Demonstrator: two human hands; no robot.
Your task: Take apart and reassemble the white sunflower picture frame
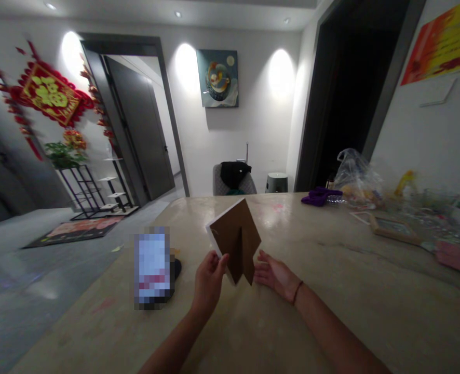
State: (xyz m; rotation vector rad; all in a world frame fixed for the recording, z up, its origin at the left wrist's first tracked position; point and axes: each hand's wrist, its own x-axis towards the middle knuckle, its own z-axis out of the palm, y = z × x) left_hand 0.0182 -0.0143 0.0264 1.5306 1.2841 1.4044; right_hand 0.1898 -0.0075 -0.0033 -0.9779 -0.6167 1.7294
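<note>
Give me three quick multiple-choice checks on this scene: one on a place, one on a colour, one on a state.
1. Where is the brown-backed picture frame?
A) In the left hand
B) Flat on the table
C) On the floor

2. What colour are the scissor handles?
A) Green
B) Orange
C) Purple

3. How is the right hand set?
A) Gripping the frame
B) Open on the table
C) Clenched in a fist

Answers:
1. A, the left hand grips its lower edge above the table.
2. C, the handles show purple near the far table edge.
3. B, it lies open beside the frame.
</note>
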